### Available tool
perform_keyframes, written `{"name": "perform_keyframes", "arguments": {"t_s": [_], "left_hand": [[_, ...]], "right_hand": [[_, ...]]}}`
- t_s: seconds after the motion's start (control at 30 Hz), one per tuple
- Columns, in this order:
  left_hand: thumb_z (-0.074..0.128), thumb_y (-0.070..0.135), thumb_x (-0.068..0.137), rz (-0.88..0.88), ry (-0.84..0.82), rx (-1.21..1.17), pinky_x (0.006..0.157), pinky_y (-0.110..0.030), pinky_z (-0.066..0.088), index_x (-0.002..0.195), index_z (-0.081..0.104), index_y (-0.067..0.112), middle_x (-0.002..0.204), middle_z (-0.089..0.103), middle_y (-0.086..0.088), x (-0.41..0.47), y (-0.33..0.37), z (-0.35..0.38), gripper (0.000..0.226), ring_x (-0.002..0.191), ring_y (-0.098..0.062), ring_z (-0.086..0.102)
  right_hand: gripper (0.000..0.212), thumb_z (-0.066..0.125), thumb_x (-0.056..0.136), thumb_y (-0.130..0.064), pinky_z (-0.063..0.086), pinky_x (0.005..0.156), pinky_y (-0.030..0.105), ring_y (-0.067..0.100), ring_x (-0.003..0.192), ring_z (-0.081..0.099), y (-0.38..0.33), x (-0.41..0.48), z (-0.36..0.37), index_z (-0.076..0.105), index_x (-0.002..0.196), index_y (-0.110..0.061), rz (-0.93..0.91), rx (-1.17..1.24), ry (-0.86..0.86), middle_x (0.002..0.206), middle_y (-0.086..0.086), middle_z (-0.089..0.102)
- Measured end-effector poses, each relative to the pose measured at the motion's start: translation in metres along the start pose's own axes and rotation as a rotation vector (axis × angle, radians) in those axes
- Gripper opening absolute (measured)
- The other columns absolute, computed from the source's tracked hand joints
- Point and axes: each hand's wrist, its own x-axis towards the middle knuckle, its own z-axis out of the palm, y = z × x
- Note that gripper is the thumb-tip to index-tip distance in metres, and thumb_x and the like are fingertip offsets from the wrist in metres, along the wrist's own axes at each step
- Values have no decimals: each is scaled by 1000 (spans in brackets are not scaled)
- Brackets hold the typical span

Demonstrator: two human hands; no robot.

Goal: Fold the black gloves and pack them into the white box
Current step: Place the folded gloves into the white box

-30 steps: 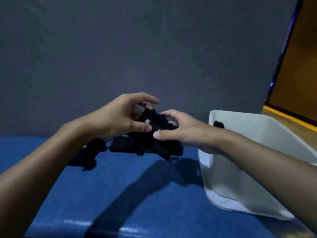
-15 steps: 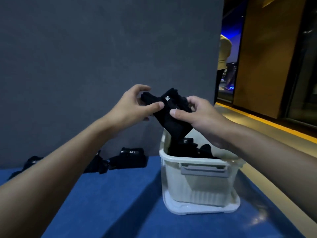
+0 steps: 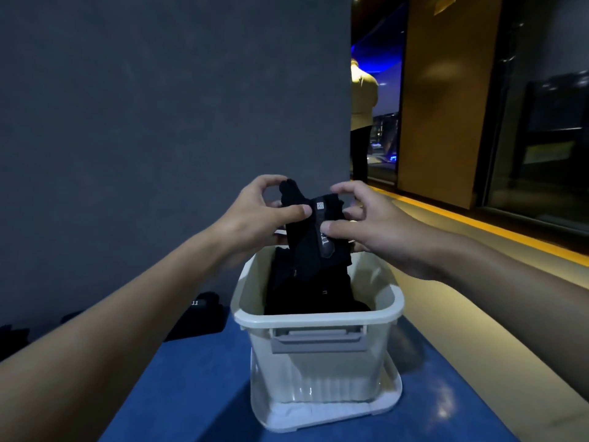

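Over the white box (image 3: 318,321), left hand (image 3: 251,220) and right hand (image 3: 374,229) pinch a near-upright glove (image 3: 307,248).

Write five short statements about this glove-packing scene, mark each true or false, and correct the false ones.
1. The left hand and the right hand both grip one black glove above the white box. True.
2. The white box is empty. False: packed gloves already lie in it.
3. A loose glove lies on the blue surface, left of the box. True.
4. A lid covers the box. False: its top is open.
5. The box has a grey handle on its near side. True.
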Motion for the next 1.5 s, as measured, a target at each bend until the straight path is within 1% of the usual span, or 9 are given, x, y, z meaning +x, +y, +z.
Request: {"name": "perform_keyframes", "arguments": {"t_s": [0.1,0.27,0.4,0.63,0.83,1.07,1.2,1.37,1.5], "left_hand": [[74,2,85,-21,-20,14,66,-36,60,120,51,22,114,68,-22,6,-4,2,47,79,-22,72],[75,7,84,-12,-26,124,80,-44,59,130,46,20,113,69,-24,15,-14,-1,56,85,-26,72],[73,12,87,72,-77,327,75,-35,59,133,42,21,107,71,-14,21,-26,-15,56,86,-18,71],[64,27,93,265,-119,865,101,-29,46,117,63,27,116,65,14,17,-49,-48,24,115,-3,58],[51,48,85,170,-89,821,92,-47,53,103,70,31,98,73,-4,10,-63,-58,31,98,-21,67],[48,22,98,188,-104,778,88,-44,51,102,71,25,95,73,-10,14,-74,-60,24,95,-23,66],[46,20,99,194,-110,788,83,-25,49,103,72,22,94,71,4,15,-76,-60,26,94,-12,63],[44,18,100,224,-120,801,65,-5,37,106,71,21,86,64,19,15,-77,-61,28,83,8,56],[44,17,101,252,-123,801,64,-4,35,105,71,20,80,60,23,16,-78,-61,27,78,17,53]], "right_hand": [[65,71,87,-13,51,62,16,12,96,67,3,3,-3,40,139,-37,-52,-87,-40,123,0,54],[45,71,86,-5,55,62,22,15,86,71,6,11,-3,60,123,-27,-82,-138,-35,119,-1,54],[41,73,83,-5,61,72,33,23,93,69,11,18,-5,63,117,-25,2,-212,-26,117,-1,55],[38,75,83,-8,52,61,21,13,85,60,22,34,-3,61,115,-23,96,-458,54,102,-6,55],[48,76,83,-15,48,74,25,20,107,51,26,50,5,56,127,-21,142,-747,14,120,0,48],[57,75,85,-22,45,84,28,21,110,50,29,64,9,48,135,-20,227,-934,-79,131,4,51],[58,69,89,-34,43,85,30,20,105,50,33,68,13,42,139,-19,241,-1180,-214,131,3,53],[63,51,86,-67,26,103,48,24,129,35,48,70,7,43,137,-30,148,-1636,-287,136,-3,50],[95,45,53,-95,25,107,54,29,131,22,54,71,-12,22,137,-57,245,-1436,-307,144,-14,36]]}}
